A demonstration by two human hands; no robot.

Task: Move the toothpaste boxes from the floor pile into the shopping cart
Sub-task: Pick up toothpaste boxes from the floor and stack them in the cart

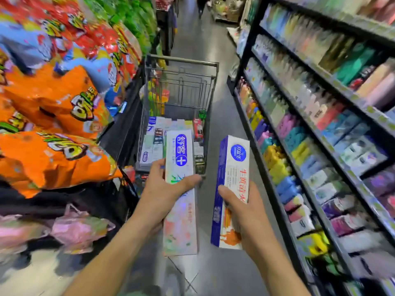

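Observation:
My left hand (164, 193) grips a long white toothpaste box (180, 221) with a blue oval logo, thumb across its front. My right hand (241, 212) grips a second toothpaste box (232, 167), white with a blue side and red lettering. Both boxes are held lengthwise, pointing away from me, just short of the near end of the wire shopping cart (181, 60). Several toothpaste boxes (157, 144) lie flat in the bottom of the cart. The floor pile is out of view.
Orange, red and green snack bags (53, 107) fill the display on the left, close against the cart. A black shelf unit (320, 135) packed with small coloured boxes runs along the right. The grey aisle floor (198, 35) continues beyond the cart.

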